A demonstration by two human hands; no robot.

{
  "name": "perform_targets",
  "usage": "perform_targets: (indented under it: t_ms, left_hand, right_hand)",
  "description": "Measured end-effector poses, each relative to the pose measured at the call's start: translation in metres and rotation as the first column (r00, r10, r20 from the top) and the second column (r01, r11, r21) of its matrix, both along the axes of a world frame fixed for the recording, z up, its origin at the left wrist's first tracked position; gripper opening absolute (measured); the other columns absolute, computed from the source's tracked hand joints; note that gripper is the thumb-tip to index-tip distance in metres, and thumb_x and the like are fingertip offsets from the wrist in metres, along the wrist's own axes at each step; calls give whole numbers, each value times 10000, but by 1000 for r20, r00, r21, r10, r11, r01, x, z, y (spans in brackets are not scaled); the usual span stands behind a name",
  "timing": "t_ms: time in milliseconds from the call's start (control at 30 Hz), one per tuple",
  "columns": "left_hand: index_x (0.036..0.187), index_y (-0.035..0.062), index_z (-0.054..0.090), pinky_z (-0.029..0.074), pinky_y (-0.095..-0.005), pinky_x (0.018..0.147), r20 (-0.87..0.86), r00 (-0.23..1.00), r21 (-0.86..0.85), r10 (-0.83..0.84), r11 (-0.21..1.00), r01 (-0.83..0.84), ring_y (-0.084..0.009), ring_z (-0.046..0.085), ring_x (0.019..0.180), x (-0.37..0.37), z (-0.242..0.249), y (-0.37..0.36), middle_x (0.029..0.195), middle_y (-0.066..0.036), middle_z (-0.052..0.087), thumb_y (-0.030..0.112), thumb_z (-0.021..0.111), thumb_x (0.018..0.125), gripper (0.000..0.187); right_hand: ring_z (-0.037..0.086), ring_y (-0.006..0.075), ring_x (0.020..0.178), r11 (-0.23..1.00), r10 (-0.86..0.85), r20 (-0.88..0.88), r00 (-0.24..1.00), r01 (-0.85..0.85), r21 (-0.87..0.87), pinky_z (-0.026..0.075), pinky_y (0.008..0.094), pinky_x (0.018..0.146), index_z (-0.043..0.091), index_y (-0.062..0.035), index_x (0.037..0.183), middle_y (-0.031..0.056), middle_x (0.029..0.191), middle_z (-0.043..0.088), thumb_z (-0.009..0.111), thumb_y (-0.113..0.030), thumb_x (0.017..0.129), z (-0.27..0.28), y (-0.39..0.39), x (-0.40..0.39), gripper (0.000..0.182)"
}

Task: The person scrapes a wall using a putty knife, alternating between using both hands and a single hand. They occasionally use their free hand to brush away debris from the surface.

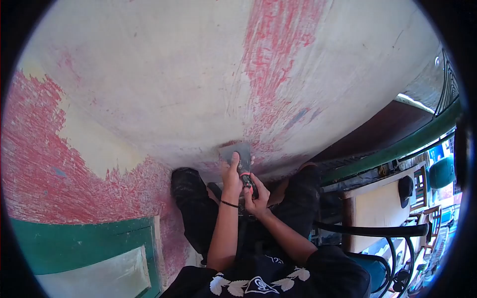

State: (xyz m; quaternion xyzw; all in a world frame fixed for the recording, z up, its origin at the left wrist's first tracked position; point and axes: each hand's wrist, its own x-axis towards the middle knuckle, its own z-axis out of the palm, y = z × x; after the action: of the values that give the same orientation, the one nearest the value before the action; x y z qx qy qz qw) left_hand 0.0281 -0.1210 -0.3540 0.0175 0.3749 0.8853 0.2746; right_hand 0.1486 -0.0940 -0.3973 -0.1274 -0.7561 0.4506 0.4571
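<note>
A wide scraper with a grey metal blade and a red and black handle is held in front of the wall. My left hand, with a dark bracelet at the wrist, grips it near the blade, thumb lying on the blade's face. Lower down, my right hand has its fingers closed round the handle. The blade's top edge is near the base of the pale wall surface; whether it touches cannot be seen. Streaked red paint shows above the blade.
My bent knees in dark trousers flank my hands. At lower left stands a green-framed panel below scraped red paint. To the right are a curved green rail, a table with a black cap, and a chair with black metal arms.
</note>
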Motion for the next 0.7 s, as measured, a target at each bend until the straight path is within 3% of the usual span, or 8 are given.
perform_targets:
  t_ms: [100,200,333,500,700]
  left_hand:
    - [1145,-33,582,617,-376,764,-80,993,26,-82,996,85,-304,733,863,-5,16,-7,1004,-170,713,321,700,970,412]
    - [1151,-35,580,618,-382,763,-46,985,31,-168,985,169,-306,735,868,-10,25,-14,1014,-181,711,316,694,973,410]
    - [1171,-48,583,627,-383,749,-52,994,-10,-97,995,96,-307,738,857,-12,16,-13,1027,-194,712,300,688,975,413]
    - [1171,-57,601,638,-373,707,-102,994,-27,29,999,-32,-300,742,836,-10,53,-12,1029,-197,713,268,678,978,386]
    - [1197,-57,598,636,-366,701,-64,996,16,54,998,-53,-285,742,840,-7,31,-6,1052,-188,711,258,668,982,389]
  right_hand:
    - [724,314,1023,999,13,-28,1000,-11,50,543,362,915,553,112,1353,263,1171,693,624,-17,909,30,1,-20,468]
    - [730,301,1002,1000,13,-33,999,-12,27,546,356,899,551,114,1362,263,1166,700,615,1,910,29,-3,-27,471]
    - [743,278,932,1000,17,12,1000,-18,20,555,341,857,566,116,1354,259,1111,720,611,15,911,11,-7,-22,456]
    - [748,259,861,999,25,46,999,-24,-22,563,329,811,580,121,1337,250,1044,734,616,18,910,44,-9,-29,441]
    - [746,249,829,999,20,11,1000,-21,31,562,323,773,591,125,1321,246,991,734,610,13,915,32,0,-29,421]
